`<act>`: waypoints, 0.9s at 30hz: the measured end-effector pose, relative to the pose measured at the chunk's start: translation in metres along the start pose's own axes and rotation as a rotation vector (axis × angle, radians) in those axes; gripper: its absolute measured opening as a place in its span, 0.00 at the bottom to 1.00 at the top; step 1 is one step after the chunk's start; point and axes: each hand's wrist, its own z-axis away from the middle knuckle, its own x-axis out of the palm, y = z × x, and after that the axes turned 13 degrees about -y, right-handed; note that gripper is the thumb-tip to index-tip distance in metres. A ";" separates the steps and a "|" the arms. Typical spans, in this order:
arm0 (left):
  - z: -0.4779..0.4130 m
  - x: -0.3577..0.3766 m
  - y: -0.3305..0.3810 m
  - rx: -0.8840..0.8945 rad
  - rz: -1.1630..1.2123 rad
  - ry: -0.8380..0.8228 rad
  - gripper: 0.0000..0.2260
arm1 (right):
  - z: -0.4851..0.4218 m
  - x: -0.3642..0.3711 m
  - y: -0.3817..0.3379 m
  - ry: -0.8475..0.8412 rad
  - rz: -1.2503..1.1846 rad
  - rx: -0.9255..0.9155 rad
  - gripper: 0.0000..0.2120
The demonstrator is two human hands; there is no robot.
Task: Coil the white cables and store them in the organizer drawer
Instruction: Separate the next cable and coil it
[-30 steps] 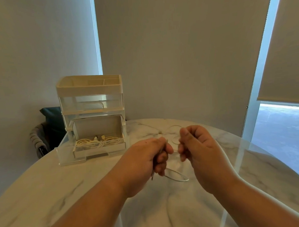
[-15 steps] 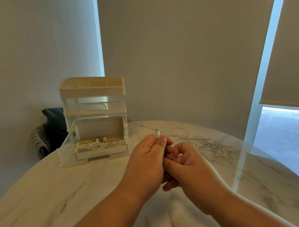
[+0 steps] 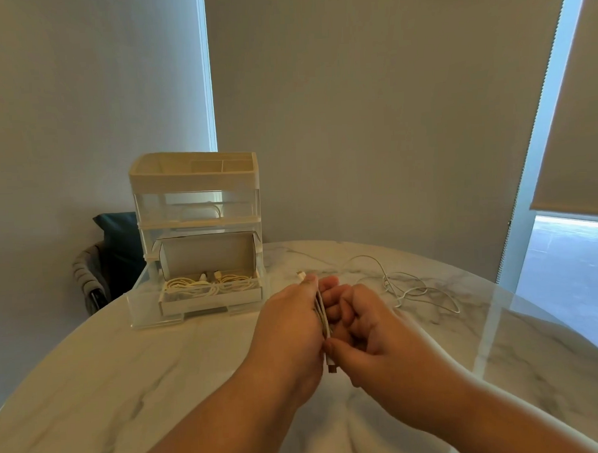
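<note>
My left hand [image 3: 288, 329] grips a folded bundle of white cable [image 3: 323, 319]; one plug sticks out above its fingers and another hangs below. My right hand [image 3: 367, 336] pinches the lower end of that bundle, close against the left hand. A second white cable [image 3: 410, 285] lies loose on the table to the right of my hands. The clear organizer [image 3: 196, 210] stands at the back left with its bottom drawer [image 3: 210, 297] pulled out. Coiled white cables [image 3: 207, 285] lie in a white box inside that drawer.
The round marble table [image 3: 126, 388] carries everything; a glass pane edge crosses its right side. A dark chair [image 3: 110, 258] stands behind the table at the left. A window with a roller blind [image 3: 581, 128] is on the right.
The loop that hung between my hands is now folded into a tight bundle in my left hand. My right hand has slid down to the bundle's lower end. The camera tilted slightly.
</note>
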 end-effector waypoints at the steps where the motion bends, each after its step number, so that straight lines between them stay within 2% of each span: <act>1: 0.000 -0.001 0.001 0.001 0.059 -0.008 0.16 | -0.001 0.000 0.001 0.003 0.034 0.008 0.12; 5: -0.003 -0.006 0.001 0.053 0.033 -0.008 0.12 | -0.003 -0.004 0.007 0.069 0.154 0.024 0.15; 10: -0.004 -0.006 -0.001 0.075 -0.078 -0.043 0.11 | -0.001 -0.007 0.004 0.104 0.016 0.014 0.17; 13: -0.006 -0.007 0.000 0.088 -0.087 -0.034 0.11 | -0.001 -0.014 0.007 0.210 -0.116 -0.005 0.21; 16: -0.005 -0.007 0.004 0.052 -0.047 -0.114 0.13 | -0.003 -0.026 0.016 0.325 -0.166 -0.037 0.09; 17: -0.004 -0.006 0.006 0.025 -0.038 -0.157 0.14 | -0.003 -0.028 0.017 0.324 -0.169 -0.043 0.05; 21: 0.004 -0.004 0.011 -0.094 -0.047 -0.319 0.15 | -0.004 -0.023 0.019 0.244 -0.230 -0.118 0.19; 27: 0.007 -0.014 0.021 -0.282 -0.102 -0.465 0.13 | -0.003 -0.022 0.016 0.053 -0.370 -0.161 0.26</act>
